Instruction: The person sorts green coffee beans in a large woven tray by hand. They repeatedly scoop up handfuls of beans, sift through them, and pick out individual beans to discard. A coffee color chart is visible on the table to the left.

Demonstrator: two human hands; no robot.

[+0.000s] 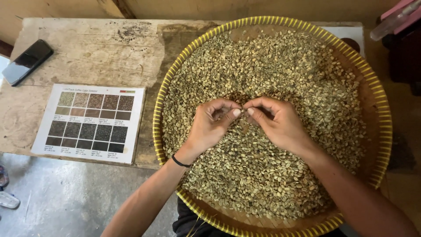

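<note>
The left hand (209, 125) and the right hand (276, 123) meet over the middle of the tray, thumb and forefinger tips pinched narrow and nearly touching each other; whether a bean is caught between them is too small to tell. The other fingers curl loosely inward. A thin black band (180, 161) circles the left wrist.

Under and all around both hands lies a thick layer of pale green unroasted coffee beans (272, 70), spread across a large round woven bamboo tray with a yellow-striped rim (157, 115). Bare woven base shows at the near edge, below the wrists, and along the far right edge of the tray.

The tray rests on a worn, stained wooden worktop (101, 57) and overhangs its near edge toward the person. Left of the left hand, just beside the tray rim, lies a white printed card with rows of small bean sample photographs (90, 123). Farther left and away, near the far corner of the worktop, a dark smartphone (27, 61) lies face up at a slant. Beyond the right hand, past the tray's far rim, a pink object (401, 15) shows at the corner. Below the worktop on the left is grey concrete floor (66, 197).
</note>
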